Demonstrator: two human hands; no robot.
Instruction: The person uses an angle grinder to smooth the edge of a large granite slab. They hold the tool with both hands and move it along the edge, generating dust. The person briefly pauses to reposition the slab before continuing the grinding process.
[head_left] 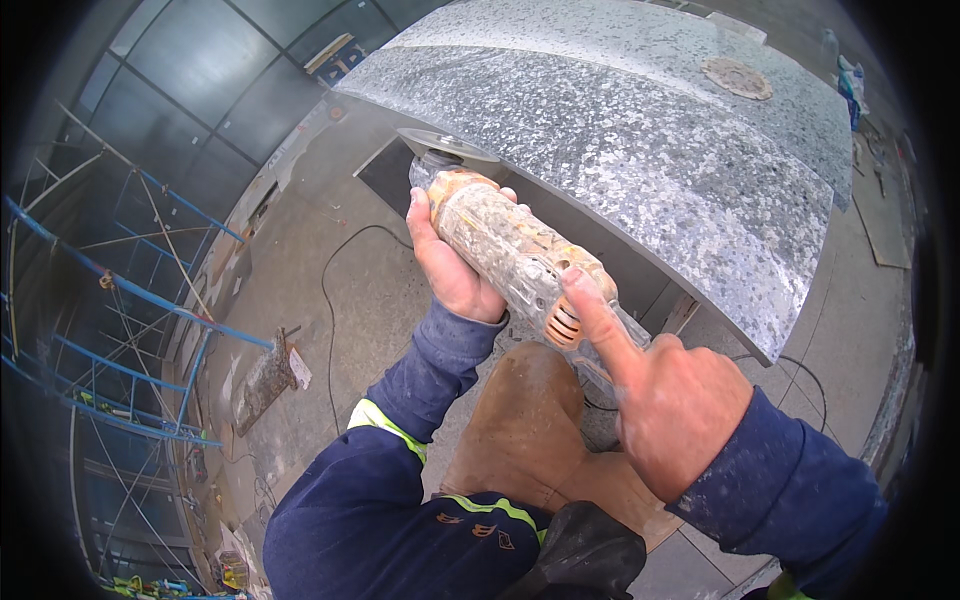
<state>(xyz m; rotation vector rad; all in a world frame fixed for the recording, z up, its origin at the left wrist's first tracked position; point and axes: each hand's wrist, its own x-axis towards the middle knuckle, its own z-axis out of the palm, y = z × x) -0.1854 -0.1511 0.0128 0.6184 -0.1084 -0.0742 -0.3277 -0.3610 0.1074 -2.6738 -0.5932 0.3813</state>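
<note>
A dust-caked angle grinder (pixel 510 235) lies slantwise in front of me, its pale round disc (pixel 450 145) at the far left end by the edge of a stone slab. My left hand (pixel 455 265) is wrapped round the front of its body, thumb on the left side and fingertips showing over the far side. Closed at the rear end, my right hand (pixel 675 405) rests one outstretched digit on the casing beside the orange vent slots (pixel 563 325). Its other fingers are curled and partly hidden. I cannot see whether the disc spins.
The large speckled grey slab (pixel 640 180) spans the far side, with a round dusty piece (pixel 737 78) on top. Blue scaffold frames (pixel 130 280) stand at the left. A black cable (pixel 328 285) trails over the floor near a dusty block (pixel 265 385).
</note>
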